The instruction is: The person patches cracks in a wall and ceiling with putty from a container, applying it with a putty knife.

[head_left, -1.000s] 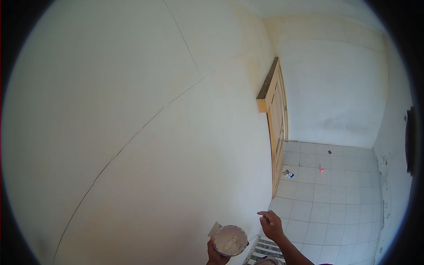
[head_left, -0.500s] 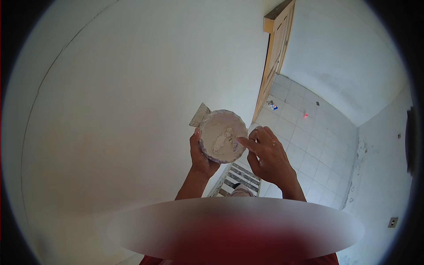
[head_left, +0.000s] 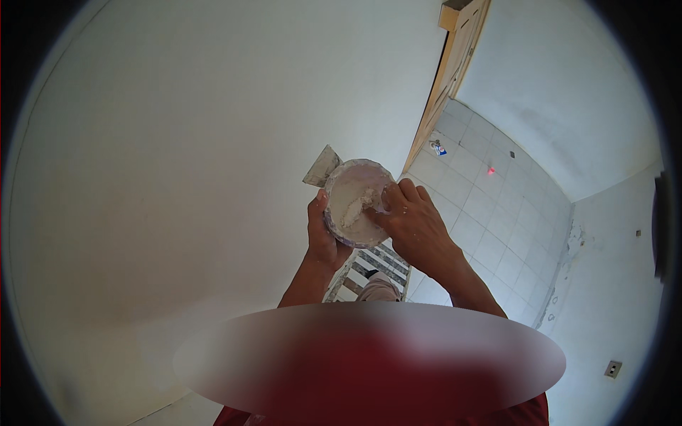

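Note:
My left hand (head_left: pixel 324 231) is closed around the left side of a round, crusted bowl (head_left: pixel 392 175), its thumb on the rim. Inside lies pale, wet-looking plaster (head_left: pixel 353 212) with a lumpy heap in the middle. A putty knife's flat, smeared blade (head_left: pixel 322 166) sticks out beyond the bowl's upper left rim; its handle is hidden behind the bowl. Over the right rim, my right hand (head_left: pixel 418 225) reaches in with curled fingers. Its fingertips are at the heap, and what they hold, if anything, is hidden. White specks dot the back of that hand.
A large pale wall (head_left: pixel 177 142) stands close on my left. Below me is a slatted platform (head_left: pixel 348 282) with my foot on it. Tiled floor (head_left: pixel 483 220) spreads to the right, with a small blue-and-white packet (head_left: pixel 437 148). A wooden door (head_left: pixel 447 74) stands ahead.
My right hand has moved left and farther into the bowl, its fingers now down at the plaster. The left hand still holds the bowl. The view has shifted slightly.

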Action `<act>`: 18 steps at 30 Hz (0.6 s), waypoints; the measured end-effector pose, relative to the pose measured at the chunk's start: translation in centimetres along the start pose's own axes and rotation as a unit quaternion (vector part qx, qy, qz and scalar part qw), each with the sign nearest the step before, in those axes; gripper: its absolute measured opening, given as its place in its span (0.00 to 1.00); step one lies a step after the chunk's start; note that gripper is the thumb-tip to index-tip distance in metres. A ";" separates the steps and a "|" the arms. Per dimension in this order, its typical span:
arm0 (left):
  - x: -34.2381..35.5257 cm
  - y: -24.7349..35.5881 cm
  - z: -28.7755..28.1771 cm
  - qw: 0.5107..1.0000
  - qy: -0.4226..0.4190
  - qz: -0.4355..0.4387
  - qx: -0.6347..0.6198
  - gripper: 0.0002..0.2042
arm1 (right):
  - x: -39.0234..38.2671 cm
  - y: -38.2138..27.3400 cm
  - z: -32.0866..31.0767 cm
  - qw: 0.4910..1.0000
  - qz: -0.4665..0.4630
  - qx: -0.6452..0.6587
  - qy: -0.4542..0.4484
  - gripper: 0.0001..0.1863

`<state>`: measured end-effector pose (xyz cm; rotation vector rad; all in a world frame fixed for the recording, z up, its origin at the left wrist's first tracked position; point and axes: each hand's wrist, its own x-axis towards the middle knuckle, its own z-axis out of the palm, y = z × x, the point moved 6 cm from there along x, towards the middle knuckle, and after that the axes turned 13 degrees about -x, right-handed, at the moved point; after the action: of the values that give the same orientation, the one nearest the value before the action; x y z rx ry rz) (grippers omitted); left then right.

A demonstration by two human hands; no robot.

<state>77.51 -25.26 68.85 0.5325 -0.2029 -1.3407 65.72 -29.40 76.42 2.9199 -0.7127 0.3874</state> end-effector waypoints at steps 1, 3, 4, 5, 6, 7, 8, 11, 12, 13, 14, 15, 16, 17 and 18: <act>0.0 -0.1 0.0 1.000 0.002 -0.001 -0.001 0.37 | -0.2 0.1 0.2 1.000 0.000 0.001 -0.002 0.20; 0.0 -0.1 -0.1 1.000 -0.011 -0.008 0.029 0.37 | -0.3 0.1 0.9 0.999 0.001 0.043 -0.032 0.19; 0.0 -0.3 -0.4 1.000 -0.009 -0.009 0.027 0.37 | -0.4 0.1 0.9 0.998 0.000 0.044 -0.034 0.19; 0.0 -0.3 -0.5 1.000 -0.007 -0.012 0.027 0.38 | -0.3 0.2 0.8 0.997 0.006 0.059 -0.043 0.19; 0.0 -0.3 -0.6 0.999 -0.006 -0.015 0.027 0.38 | -0.3 0.3 0.8 0.996 0.012 0.074 -0.052 0.18; 0.0 -0.3 -0.6 1.000 -0.004 -0.015 0.027 0.38 | -0.3 0.4 0.8 0.996 0.011 0.075 -0.053 0.18; 0.0 -0.3 -0.6 1.000 0.004 -0.013 0.023 0.38 | -0.2 0.7 0.9 0.993 0.029 0.098 -0.060 0.18; 0.1 -0.2 -0.8 1.000 0.012 -0.009 0.022 0.39 | -0.2 1.2 1.2 0.990 0.045 0.112 -0.068 0.18; 0.3 -0.1 -0.9 1.000 0.013 -0.007 0.024 0.40 | -0.2 1.3 1.2 0.991 0.044 0.104 -0.068 0.17; 0.4 0.0 -0.8 1.000 0.011 -0.005 0.024 0.40 | -0.2 1.3 1.3 0.991 0.044 0.103 -0.067 0.17; 0.4 0.0 -0.7 1.000 0.013 -0.008 0.026 0.40 | -0.2 1.2 1.3 0.992 0.041 0.095 -0.068 0.18; 0.4 0.0 -0.5 0.999 0.014 -0.011 0.028 0.40 | -0.2 1.2 1.3 0.993 0.038 0.087 -0.069 0.18; 0.6 0.2 -0.4 0.999 0.010 -0.010 0.030 0.40 | 0.0 1.4 1.3 0.993 0.038 0.085 -0.065 0.18; 0.6 0.3 -0.4 1.000 0.011 -0.008 0.021 0.40 | 0.0 1.5 1.3 0.989 0.047 0.131 -0.051 0.17; 0.5 0.4 -0.3 1.000 0.010 -0.005 0.013 0.40 | 0.0 1.8 1.2 0.982 0.055 0.177 -0.036 0.17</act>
<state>78.13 -25.62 68.67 0.5686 -0.2012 -1.3434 65.18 -31.21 75.39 3.2499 -0.9020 0.4648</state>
